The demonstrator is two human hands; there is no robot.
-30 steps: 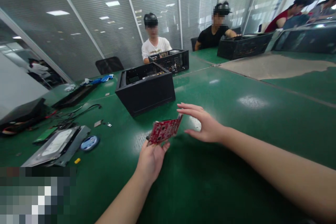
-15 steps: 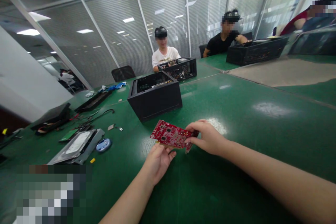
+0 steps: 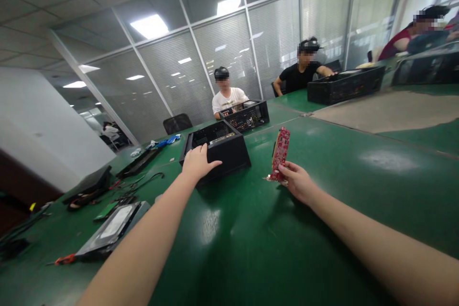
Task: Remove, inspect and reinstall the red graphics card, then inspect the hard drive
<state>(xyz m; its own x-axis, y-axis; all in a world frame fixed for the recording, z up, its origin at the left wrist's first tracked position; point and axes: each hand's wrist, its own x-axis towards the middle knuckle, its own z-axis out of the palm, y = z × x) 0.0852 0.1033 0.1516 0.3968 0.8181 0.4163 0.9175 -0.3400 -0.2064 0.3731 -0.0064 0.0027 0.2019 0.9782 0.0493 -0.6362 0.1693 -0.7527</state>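
A red graphics card (image 3: 281, 148) stands nearly upright above the table, its metal bracket at the lower end. My right hand (image 3: 299, 182) is closed on the card's lower part, thumb on the component side. At the black computer case (image 3: 229, 153), my left hand (image 3: 196, 165) lies over the near upper edge with its thumb spread to the right. Its fingertips are at the rim, and whether they press on it I cannot tell. The case's top side is open and shows part of the inside.
On the left lie a hard drive (image 3: 116, 224), an orange-handled screwdriver (image 3: 65, 259), a green circuit board (image 3: 106, 211), cables and blue gloves (image 3: 168, 141). A second open case (image 3: 251, 115) stands before a person in white (image 3: 229, 98). Another person (image 3: 304, 74) works at a case farther right.
My right hand took the graphics card from my left and turned it upright, moving it right. My left hand let go and reached forward to the case. The view tilted up.
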